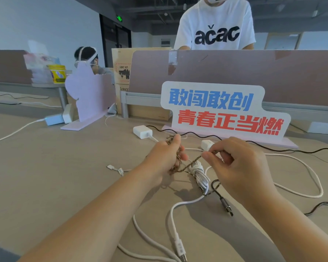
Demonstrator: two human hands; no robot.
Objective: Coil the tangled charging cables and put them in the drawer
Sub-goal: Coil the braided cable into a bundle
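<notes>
Braided cable (191, 163) pinched between fingers (208, 155).

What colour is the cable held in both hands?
Braided brown-and-black cable; head view shows it best.

White T-shirt (216, 19): "ačac", black lettering
Standing sign (223, 112): "敢闯敢创" in blue, "青春正当燃" in red
Cardboard box (121, 59): "UN 3481", upside down
Lower box (123, 91): "PIC…", partly hidden

Left hand (165, 157), right hand (240, 167): fingers (208, 155) curled.
</notes>
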